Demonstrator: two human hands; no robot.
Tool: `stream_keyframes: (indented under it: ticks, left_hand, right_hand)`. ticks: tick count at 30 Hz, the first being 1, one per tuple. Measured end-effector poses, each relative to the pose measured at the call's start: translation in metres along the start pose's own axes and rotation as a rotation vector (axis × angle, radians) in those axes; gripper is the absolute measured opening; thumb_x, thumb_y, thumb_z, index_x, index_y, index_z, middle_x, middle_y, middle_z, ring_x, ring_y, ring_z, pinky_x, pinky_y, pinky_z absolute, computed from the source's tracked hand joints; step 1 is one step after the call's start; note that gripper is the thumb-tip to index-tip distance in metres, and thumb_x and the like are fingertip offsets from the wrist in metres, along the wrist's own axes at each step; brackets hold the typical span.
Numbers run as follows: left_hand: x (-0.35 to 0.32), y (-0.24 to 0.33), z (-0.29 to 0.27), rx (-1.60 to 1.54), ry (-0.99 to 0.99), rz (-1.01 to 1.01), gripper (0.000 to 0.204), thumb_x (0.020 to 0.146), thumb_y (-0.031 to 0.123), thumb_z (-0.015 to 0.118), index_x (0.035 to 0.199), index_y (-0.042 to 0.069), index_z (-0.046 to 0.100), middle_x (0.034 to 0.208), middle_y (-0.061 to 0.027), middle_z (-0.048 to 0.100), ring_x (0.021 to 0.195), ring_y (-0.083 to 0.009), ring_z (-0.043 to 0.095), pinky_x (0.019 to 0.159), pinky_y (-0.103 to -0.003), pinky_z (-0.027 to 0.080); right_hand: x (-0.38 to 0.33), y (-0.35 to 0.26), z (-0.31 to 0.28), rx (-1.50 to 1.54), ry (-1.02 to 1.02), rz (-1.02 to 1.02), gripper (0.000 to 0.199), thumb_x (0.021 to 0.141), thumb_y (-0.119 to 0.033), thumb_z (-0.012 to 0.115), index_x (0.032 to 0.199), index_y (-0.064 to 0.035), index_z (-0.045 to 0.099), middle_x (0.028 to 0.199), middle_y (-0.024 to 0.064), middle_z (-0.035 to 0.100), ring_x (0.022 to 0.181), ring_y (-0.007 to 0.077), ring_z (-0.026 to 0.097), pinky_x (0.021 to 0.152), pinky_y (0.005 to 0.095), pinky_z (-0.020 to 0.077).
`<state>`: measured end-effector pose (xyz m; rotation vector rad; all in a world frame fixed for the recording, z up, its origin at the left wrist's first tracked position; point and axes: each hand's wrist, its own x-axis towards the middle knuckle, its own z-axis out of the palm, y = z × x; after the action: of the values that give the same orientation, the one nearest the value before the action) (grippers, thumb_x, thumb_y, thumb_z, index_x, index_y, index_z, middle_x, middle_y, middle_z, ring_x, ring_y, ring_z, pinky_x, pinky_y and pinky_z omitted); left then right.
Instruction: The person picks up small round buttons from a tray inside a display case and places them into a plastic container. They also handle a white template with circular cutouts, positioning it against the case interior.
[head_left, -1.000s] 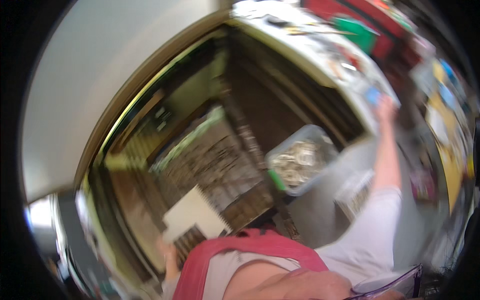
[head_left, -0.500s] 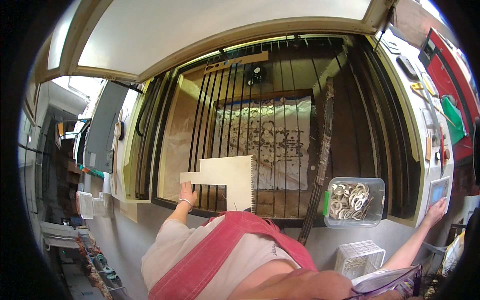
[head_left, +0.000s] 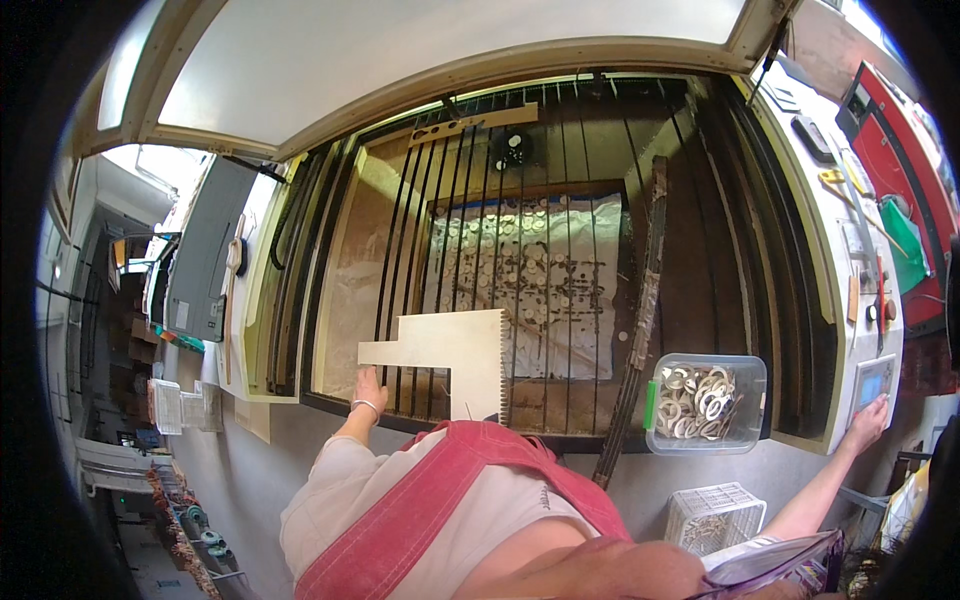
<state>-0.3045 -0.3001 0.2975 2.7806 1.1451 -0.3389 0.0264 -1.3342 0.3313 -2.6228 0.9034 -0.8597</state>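
Note:
A thin, pale wood-coloured sheet (head_left: 450, 340) with a stepped outline and a scalloped right edge lies across the dark slats of a laser cutter's bed (head_left: 600, 300). Just below the sheet's narrow left arm is my left hand (head_left: 367, 388), fingers stretched toward its lower edge; whether they touch it is unclear. My right hand (head_left: 868, 422) reaches far right to a control panel (head_left: 873, 385) with a small lit screen. Its fingers are extended against the panel's lower edge, with nothing visible in them.
A raised lid (head_left: 440, 60) spans the far side. A clear bin (head_left: 750, 405) of pale rings sits at the bed's front right, with a white basket (head_left: 715, 515) below. A long dark bar (head_left: 648, 270) crosses the slats. Tools and a green bag (head_left: 903, 245) line the right ledge.
My left hand has slid slightly left and toward me, off the sheet's lower edge. My right hand stays at the control panel. The sheet keeps its place on the slats.

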Motion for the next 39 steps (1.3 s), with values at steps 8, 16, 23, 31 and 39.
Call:
stream_keyframes:
  ticks: [8, 16, 23, 31, 39]
  left_hand:
    - [-0.001, -0.007, 0.01, 0.006, -0.008, 0.025, 0.06, 0.083, 0.012, 0.067, 0.137, 0.005, 0.042, 0.138, -0.0225, 0.044, 0.125, -0.043, 0.049, 0.104, -0.049, 0.045]
    - [0.005, 0.004, 0.006, -0.025, -0.037, 0.018, 0.057, 0.085, 0.013, 0.064, 0.137, 0.004, 0.043, 0.137, -0.0243, 0.045, 0.125, -0.0442, 0.048, 0.105, -0.049, 0.043]
    - [0.0, 0.03, -0.009, -0.184, -0.097, 0.3, 0.061, 0.083, 0.012, 0.062, 0.14, -0.003, 0.045, 0.132, -0.03, 0.051, 0.126, -0.0458, 0.046, 0.11, -0.05, 0.037]
    - [0.045, 0.023, 0.04, -0.025, -0.019, 0.2, 0.064, 0.083, 0.011, 0.064, 0.142, -0.002, 0.043, 0.131, -0.0314, 0.051, 0.125, -0.0469, 0.046, 0.109, -0.051, 0.038]
    - [0.032, -0.002, 0.045, -0.06, -0.05, 0.183, 0.066, 0.083, 0.01, 0.065, 0.143, 0.0, 0.041, 0.131, -0.0329, 0.05, 0.124, -0.048, 0.046, 0.109, -0.051, 0.038]
  right_hand:
    - [0.001, 0.003, 0.0, -0.023, 0.006, -0.01, 0.054, 0.104, -0.043, 0.042, 0.128, 0.0014, 0.061, 0.13, 0.0232, 0.061, 0.121, 0.0395, 0.055, 0.103, 0.0437, 0.0411]
    - [-0.008, 0.006, -0.005, -0.101, -0.035, 0.086, 0.054, 0.103, -0.046, 0.042, 0.129, -0.0035, 0.063, 0.132, 0.0217, 0.061, 0.12, 0.0388, 0.058, 0.103, 0.0441, 0.0439]
    - [-0.017, -0.036, -0.006, 0.336, 0.134, 0.219, 0.025, 0.085, -0.019, 0.064, 0.107, -0.0116, 0.072, 0.106, 0.0096, 0.071, 0.093, 0.0266, 0.068, 0.081, 0.0409, 0.0544]
    - [-0.041, -0.068, -0.035, 0.015, 0.206, 0.047, 0.034, 0.088, -0.028, 0.059, 0.12, -0.0274, 0.07, 0.144, 0.0055, 0.053, 0.141, 0.0261, 0.039, 0.112, 0.0617, 0.0256]
    - [-0.026, -0.067, -0.009, -0.116, 0.375, -0.239, 0.025, 0.089, -0.026, 0.061, 0.109, -0.0263, 0.075, 0.124, 0.0067, 0.065, 0.114, 0.0277, 0.06, 0.097, 0.0449, 0.0467]
